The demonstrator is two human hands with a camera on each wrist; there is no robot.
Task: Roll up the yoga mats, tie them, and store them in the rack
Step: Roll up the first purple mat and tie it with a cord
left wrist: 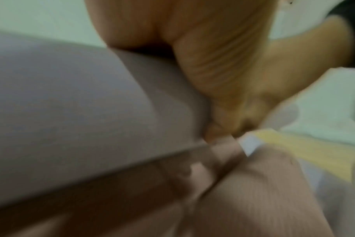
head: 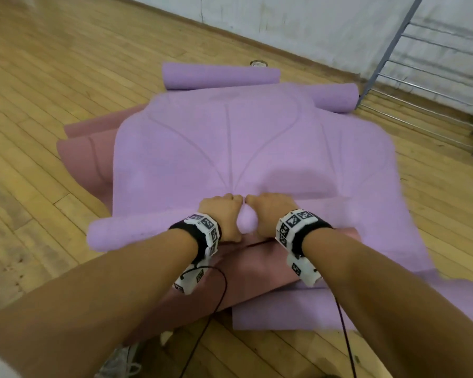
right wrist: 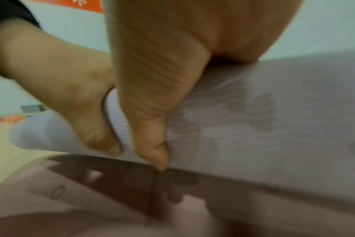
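A lilac yoga mat (head: 243, 148) lies spread on the wooden floor, its near end wound into a roll (head: 137, 233). Both hands sit side by side on the middle of that roll. My left hand (head: 224, 216) curls its fingers over the top, thumb down the near side (left wrist: 223, 89). My right hand (head: 268, 214) grips the roll (right wrist: 263, 121) the same way, thumb (right wrist: 152, 128) pointing down. A dusky pink mat (head: 88, 143) lies underneath. Two rolled lilac mats (head: 219, 76) (head: 336, 98) lie at the far end.
A grey metal rack (head: 421, 66) stands at the far right against the white wall. Another lilac mat (head: 298, 309) lies flat near my right forearm. Black cords hang from the wrist bands. A shoe (head: 120, 361) shows at the bottom edge.
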